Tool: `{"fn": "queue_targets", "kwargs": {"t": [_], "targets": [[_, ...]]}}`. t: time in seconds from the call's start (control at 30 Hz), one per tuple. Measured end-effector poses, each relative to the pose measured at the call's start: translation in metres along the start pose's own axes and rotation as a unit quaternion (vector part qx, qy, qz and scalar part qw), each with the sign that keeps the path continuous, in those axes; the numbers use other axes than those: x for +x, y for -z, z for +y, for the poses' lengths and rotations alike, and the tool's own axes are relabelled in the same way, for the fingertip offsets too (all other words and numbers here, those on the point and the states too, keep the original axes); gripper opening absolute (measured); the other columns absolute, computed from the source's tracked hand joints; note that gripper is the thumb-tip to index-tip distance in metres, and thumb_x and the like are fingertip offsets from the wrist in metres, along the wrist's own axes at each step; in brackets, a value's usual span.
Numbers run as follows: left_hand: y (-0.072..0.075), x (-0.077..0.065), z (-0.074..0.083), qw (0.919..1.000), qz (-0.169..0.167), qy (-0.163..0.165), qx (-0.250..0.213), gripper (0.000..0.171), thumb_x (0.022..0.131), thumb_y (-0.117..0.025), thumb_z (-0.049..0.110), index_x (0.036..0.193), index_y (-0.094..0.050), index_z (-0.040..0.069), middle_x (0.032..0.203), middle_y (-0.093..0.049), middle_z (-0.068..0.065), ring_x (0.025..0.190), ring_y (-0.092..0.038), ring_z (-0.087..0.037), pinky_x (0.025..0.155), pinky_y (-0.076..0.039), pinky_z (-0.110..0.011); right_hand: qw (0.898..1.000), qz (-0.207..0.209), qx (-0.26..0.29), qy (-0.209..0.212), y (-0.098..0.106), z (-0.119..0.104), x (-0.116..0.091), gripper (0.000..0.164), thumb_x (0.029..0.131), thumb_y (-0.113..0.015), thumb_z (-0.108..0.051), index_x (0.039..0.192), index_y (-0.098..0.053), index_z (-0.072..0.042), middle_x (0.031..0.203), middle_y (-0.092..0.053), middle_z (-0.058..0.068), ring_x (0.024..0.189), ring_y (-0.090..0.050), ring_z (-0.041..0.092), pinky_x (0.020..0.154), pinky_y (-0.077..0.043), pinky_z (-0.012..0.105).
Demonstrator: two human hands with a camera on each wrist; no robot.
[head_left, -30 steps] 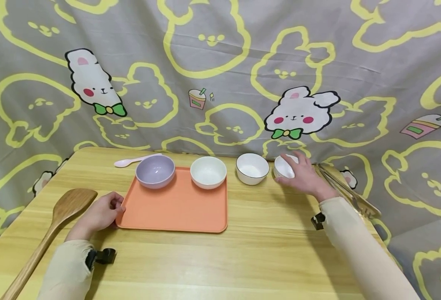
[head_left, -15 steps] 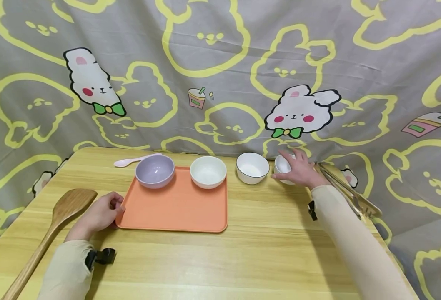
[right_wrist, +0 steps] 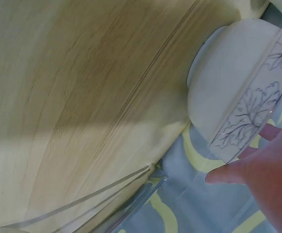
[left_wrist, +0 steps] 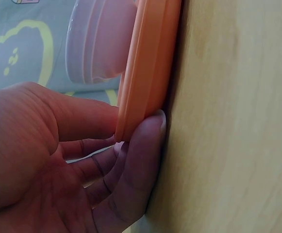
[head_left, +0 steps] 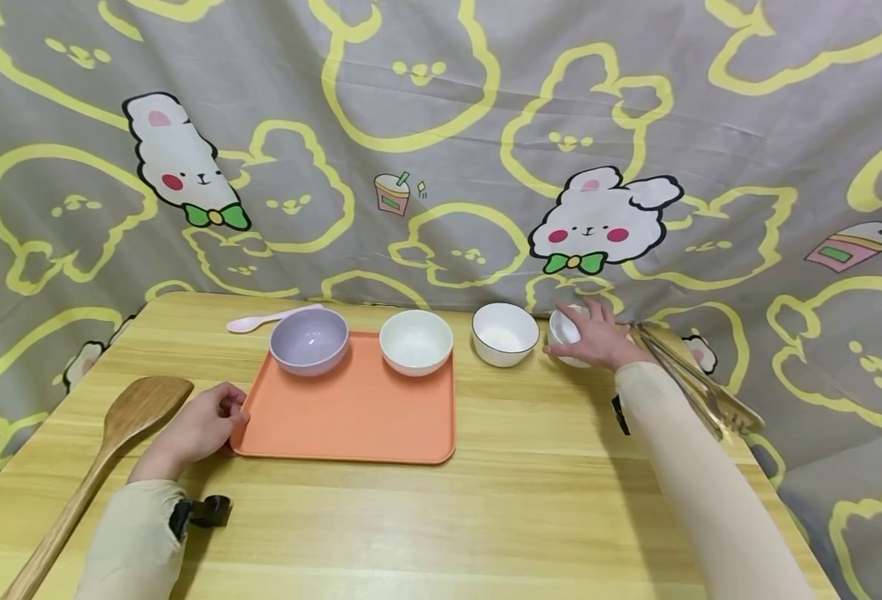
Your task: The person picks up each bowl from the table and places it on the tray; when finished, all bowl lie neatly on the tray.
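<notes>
At the left front corner of the orange tray (head_left: 351, 417), my left hand (head_left: 199, 423) pinches the edge. The left wrist view shows the thumb (left_wrist: 90, 119) on the rim and a finger (left_wrist: 143, 145) under it. My right hand (head_left: 597, 337) is over the far-right white bowl (head_left: 563, 327), fingers spread around its rim. In the right wrist view this bowl (right_wrist: 238, 92) has a dark floral band and sits upright on the table; the hand (right_wrist: 272, 170) is partly cut off. A purple bowl (head_left: 309, 342) and a pale green-white bowl (head_left: 416, 343) stand on the tray's far side.
A dark-rimmed white bowl (head_left: 504, 335) stands between the tray and my right hand. Several long utensils (head_left: 699, 383) lie at the table's right edge. A pink spoon (head_left: 261, 321) is behind the purple bowl, and a wooden spatula (head_left: 129, 421) lies left of my left hand.
My right hand has shifted slightly left over the far-right bowl, its forearm moving along. My left hand, the tray and the bowls stay in place; the head view has tilted a little.
</notes>
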State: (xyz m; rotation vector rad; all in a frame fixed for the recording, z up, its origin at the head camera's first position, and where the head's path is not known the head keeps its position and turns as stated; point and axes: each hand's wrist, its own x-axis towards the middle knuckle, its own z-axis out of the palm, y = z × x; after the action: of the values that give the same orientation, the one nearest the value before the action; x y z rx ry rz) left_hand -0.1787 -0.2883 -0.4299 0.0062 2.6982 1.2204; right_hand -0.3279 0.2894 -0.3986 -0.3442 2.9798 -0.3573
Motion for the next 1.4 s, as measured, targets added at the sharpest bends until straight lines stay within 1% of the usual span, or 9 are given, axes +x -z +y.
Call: {"fn": "queue_targets", "kwargs": {"t": [0.23,0.4,0.5,0.7,0.83,1.0,1.13,1.23,1.4], "targets": [[0.001,0.0,0.0,1.0,-0.001,-0.001,0.001,0.022,0.094,-0.053,-0.001,0.111,-0.047,-0.013,0.089,-0.049,-0.015,0.071,-0.056,-0.024,0.054,-0.055,-0.036,1.0,-0.012,0.019,-0.003,0.0,0.0,0.002,0.086,0.087,-0.068,-0.047,0.155,-0.025,-0.014,0.153,-0.005,0.034,0.138,-0.002,0.056,0.095,-0.019,0.081],[0.001,0.0,0.0,0.9999,-0.006,0.004,-0.01,0.023,0.094,-0.052,-0.001,0.113,-0.046,-0.013,0.089,-0.05,-0.015,0.069,-0.056,-0.023,0.054,-0.056,-0.037,0.999,-0.008,0.031,-0.003,0.002,-0.001,0.001,0.085,0.085,-0.07,-0.043,0.153,-0.029,-0.015,0.152,-0.01,0.033,0.136,-0.005,0.057,0.094,-0.024,0.079],[0.001,0.0,0.001,0.9999,-0.006,0.006,-0.014,0.023,0.094,-0.052,-0.001,0.113,-0.046,-0.013,0.089,-0.05,-0.015,0.069,-0.056,-0.023,0.054,-0.056,-0.037,0.999,-0.005,0.035,0.0,0.004,-0.002,0.0,0.084,0.084,-0.072,-0.041,0.152,-0.032,-0.015,0.15,-0.014,0.033,0.134,-0.01,0.058,0.094,-0.026,0.078],[0.001,-0.001,0.001,0.9999,-0.004,0.001,-0.013,0.022,0.094,-0.052,-0.002,0.111,-0.047,-0.013,0.089,-0.049,-0.015,0.07,-0.056,-0.024,0.054,-0.056,-0.037,0.999,-0.006,0.031,0.008,0.009,-0.005,-0.006,0.082,0.083,-0.073,-0.041,0.151,-0.036,-0.014,0.146,-0.019,0.033,0.13,-0.017,0.058,0.092,-0.031,0.075],[0.001,-0.002,0.002,0.9999,-0.004,0.002,-0.013,0.021,0.094,-0.052,-0.002,0.111,-0.047,-0.013,0.088,-0.048,-0.015,0.07,-0.056,-0.024,0.054,-0.056,-0.037,0.999,-0.003,0.031,0.016,0.015,-0.007,-0.013,0.082,0.082,-0.074,-0.04,0.15,-0.037,-0.015,0.146,-0.02,0.033,0.129,-0.018,0.056,0.089,-0.035,0.074],[0.001,-0.001,0.001,0.9999,-0.004,0.001,-0.012,0.021,0.094,-0.052,-0.001,0.111,-0.047,-0.012,0.088,-0.048,-0.014,0.069,-0.056,-0.023,0.054,-0.056,-0.037,0.999,-0.003,0.035,0.025,0.019,-0.01,-0.025,0.082,0.081,-0.076,-0.039,0.15,-0.039,-0.014,0.146,-0.02,0.031,0.123,-0.023,0.052,0.085,-0.04,0.07],[0.0,-0.001,-0.001,0.9999,-0.005,0.0,-0.012,0.021,0.094,-0.052,-0.002,0.111,-0.047,-0.012,0.088,-0.048,-0.014,0.068,-0.056,-0.023,0.054,-0.056,-0.037,0.999,0.001,0.037,0.03,0.021,-0.013,-0.036,0.08,0.079,-0.078,-0.04,0.147,-0.043,-0.015,0.146,-0.021,0.029,0.12,-0.025,0.051,0.084,-0.04,0.069],[0.0,-0.001,-0.002,0.9999,-0.006,0.002,-0.013,0.021,0.094,-0.053,-0.001,0.112,-0.047,-0.012,0.089,-0.048,-0.015,0.068,-0.056,-0.023,0.054,-0.056,-0.037,0.999,0.009,0.029,0.043,0.02,-0.014,-0.044,0.078,0.078,-0.079,-0.041,0.144,-0.047,-0.015,0.144,-0.023,0.029,0.12,-0.026,0.051,0.084,-0.04,0.069],[0.001,0.0,-0.003,0.9999,-0.006,0.004,-0.013,0.022,0.094,-0.052,-0.001,0.112,-0.047,-0.012,0.089,-0.049,-0.015,0.068,-0.056,-0.023,0.055,-0.056,-0.037,0.998,0.018,0.013,0.063,0.019,-0.02,-0.057,0.082,0.075,-0.081,-0.043,0.144,-0.047,-0.016,0.142,-0.028,0.027,0.12,-0.028,0.049,0.082,-0.041,0.07]]}}
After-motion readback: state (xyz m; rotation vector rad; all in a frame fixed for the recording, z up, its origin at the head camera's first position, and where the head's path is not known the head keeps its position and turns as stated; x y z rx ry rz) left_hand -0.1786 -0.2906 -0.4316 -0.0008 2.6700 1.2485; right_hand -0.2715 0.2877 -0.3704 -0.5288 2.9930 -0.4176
